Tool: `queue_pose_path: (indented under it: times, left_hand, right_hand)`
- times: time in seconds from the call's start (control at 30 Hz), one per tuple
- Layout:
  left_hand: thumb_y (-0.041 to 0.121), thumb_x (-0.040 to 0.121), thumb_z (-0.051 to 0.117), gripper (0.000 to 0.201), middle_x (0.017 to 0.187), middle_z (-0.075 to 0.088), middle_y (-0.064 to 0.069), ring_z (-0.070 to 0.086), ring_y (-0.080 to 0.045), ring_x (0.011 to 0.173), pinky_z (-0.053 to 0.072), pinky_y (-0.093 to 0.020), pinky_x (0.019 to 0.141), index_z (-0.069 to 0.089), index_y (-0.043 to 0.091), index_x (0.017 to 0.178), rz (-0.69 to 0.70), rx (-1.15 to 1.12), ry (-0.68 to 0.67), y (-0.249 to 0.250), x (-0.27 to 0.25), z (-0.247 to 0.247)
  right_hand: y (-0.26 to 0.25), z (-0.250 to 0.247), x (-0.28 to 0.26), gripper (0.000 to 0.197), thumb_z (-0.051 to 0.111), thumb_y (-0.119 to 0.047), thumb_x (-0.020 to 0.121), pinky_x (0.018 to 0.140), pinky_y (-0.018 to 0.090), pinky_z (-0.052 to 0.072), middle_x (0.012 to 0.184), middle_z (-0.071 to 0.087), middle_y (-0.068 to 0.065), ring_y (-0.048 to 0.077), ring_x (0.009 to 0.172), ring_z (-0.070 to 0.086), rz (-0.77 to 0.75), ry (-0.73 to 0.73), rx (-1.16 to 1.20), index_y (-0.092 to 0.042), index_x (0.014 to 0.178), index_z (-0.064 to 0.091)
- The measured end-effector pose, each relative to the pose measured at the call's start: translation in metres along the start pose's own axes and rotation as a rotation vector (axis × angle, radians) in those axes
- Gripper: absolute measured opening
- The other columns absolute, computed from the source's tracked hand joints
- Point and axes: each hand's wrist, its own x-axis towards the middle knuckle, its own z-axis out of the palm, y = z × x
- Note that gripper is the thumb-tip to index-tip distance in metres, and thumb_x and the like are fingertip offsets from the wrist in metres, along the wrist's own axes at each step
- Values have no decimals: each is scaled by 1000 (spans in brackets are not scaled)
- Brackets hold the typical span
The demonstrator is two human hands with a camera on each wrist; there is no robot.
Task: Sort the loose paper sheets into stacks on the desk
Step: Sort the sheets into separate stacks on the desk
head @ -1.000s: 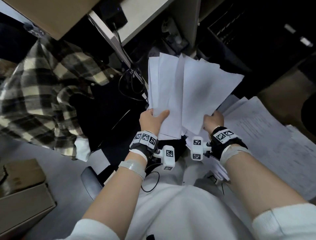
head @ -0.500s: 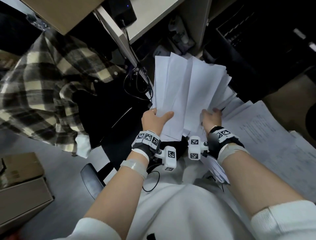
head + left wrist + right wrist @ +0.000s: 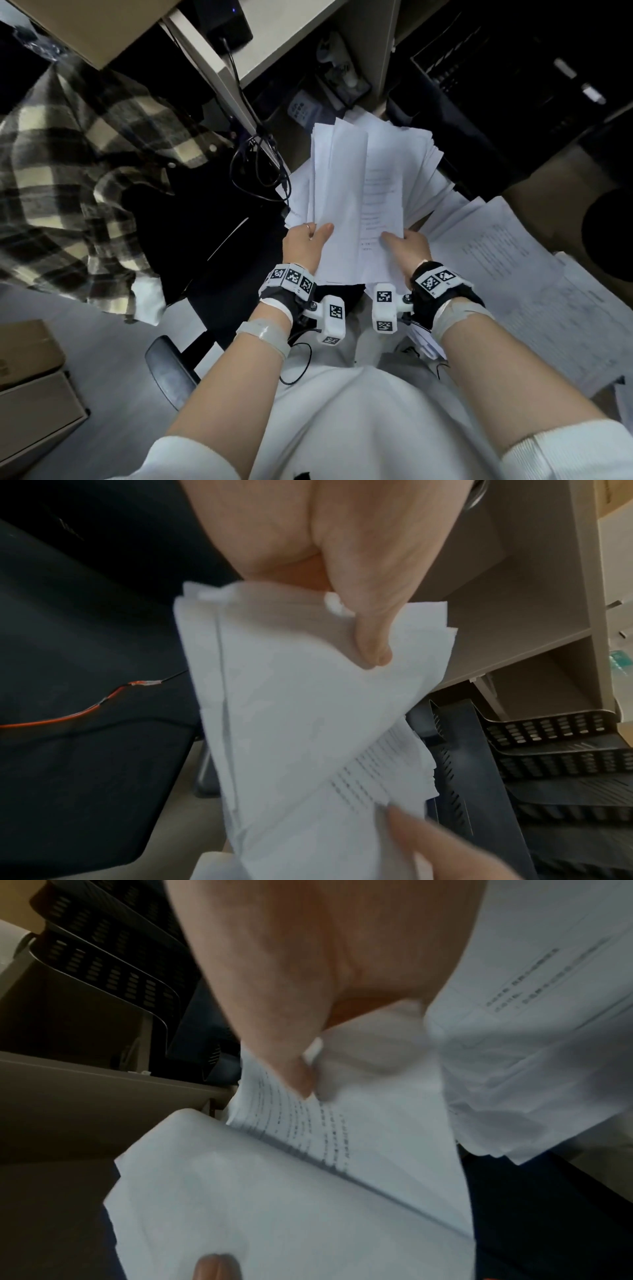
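The person holds one bundle of paper sheets [image 3: 356,205] in the air above the lap, well below the desk [image 3: 274,37], so nothing from this bundle lies on the desktop yet. The left hand [image 3: 303,245] grips the bundle's near left corner, thumb [image 3: 371,642] pressed on top and fingers tucked underneath, as the left wrist view shows. The right hand [image 3: 407,251] clamps the near right corner in the same manner, its thumb [image 3: 294,1074] lying across printed lines. With one hand at each side of the bundle, the sheets stay fanned only slightly, and the far edges are uneven; the two-handed hold looks meant to square them into a single stack before setting it down.

To the right of the bundle, more printed pages [image 3: 507,274] lie spread in an overlapping layer; these are probably still to be gathered or sorted. What surface they rest on cannot be told. Black mesh trays [image 3: 555,750] stand beyond the bundle, near the desk's lower shelves. To the left of the bundle hangs a plaid shirt [image 3: 68,171] over a dark chair, with cables [image 3: 253,171] dangling between it and the papers.

The likely step in hand is aligning the gathered sheets; lifting them to the desktop remains undone.
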Motion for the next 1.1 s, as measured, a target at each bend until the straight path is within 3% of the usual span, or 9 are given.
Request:
queue_pose_path:
  times: [0.23,0.33,0.4,0.5,0.63,0.73,0.8,0.93,1.1]
  left_hand:
    - [28,93,67,56,57,22,4,20,-11,48,21,-20,44,24,19,59,-35,-26,63,-8,0,-6]
    - [24,94,67,44,52,35,1,37,-22,48,27,-19,47,42,13,58,-63,-59,5,0,-5,3]
    - [21,93,68,29,62,58,-9,56,-27,67,34,-21,57,65,-6,80,-30,-120,-72,13,-10,16]
    - [29,91,70,33,98,67,0,60,-16,92,39,-19,84,69,-1,105,-30,-113,-173,25,-18,46]
    - [53,78,70,53,94,74,-8,68,-31,93,55,-36,87,70,2,93,-13,-43,-239,28,-35,90]
    - [41,84,70,39,78,71,-8,65,-37,84,54,-34,73,66,3,78,28,37,-268,39,-59,119]
    - [49,81,67,62,103,69,-26,62,-44,102,53,-48,86,65,-10,99,27,56,-244,36,-73,136]
    - [53,77,63,75,117,62,-31,58,-45,113,49,-55,97,59,-14,112,21,69,-171,34,-98,151]
    - [44,80,68,54,97,71,-23,69,-30,91,56,-48,87,68,-6,100,8,65,-79,30,-108,144]
  right_hand:
    - [9,5,0,17,57,-20,87,80,30,56,93,73,-5,19,88,69,-25,111,-71,-19,89,74]
    - [14,0,-2,20,58,-21,83,86,37,59,93,75,-6,18,88,70,3,132,-21,-15,91,75]
    - [19,-10,-5,21,57,-20,82,85,40,59,93,75,-3,20,88,71,14,150,-4,-14,93,73]
    - [30,-41,-15,21,53,-13,83,81,38,59,92,75,0,23,87,70,30,232,41,-12,92,72]
    - [55,-95,-33,21,49,-7,87,76,31,52,92,71,3,27,87,65,94,377,106,-9,93,69]
    - [83,-137,-43,17,49,-4,91,66,21,39,98,65,8,24,85,57,149,457,51,-2,98,64]
    - [106,-160,-45,24,50,-6,91,70,24,40,107,68,14,25,88,58,217,523,64,2,107,66]
    - [141,-181,-49,36,54,-12,85,80,34,48,116,66,18,36,103,63,275,519,78,0,118,62]
    - [148,-171,-41,88,80,-31,69,101,42,48,137,51,15,33,121,54,293,416,66,-8,143,39]
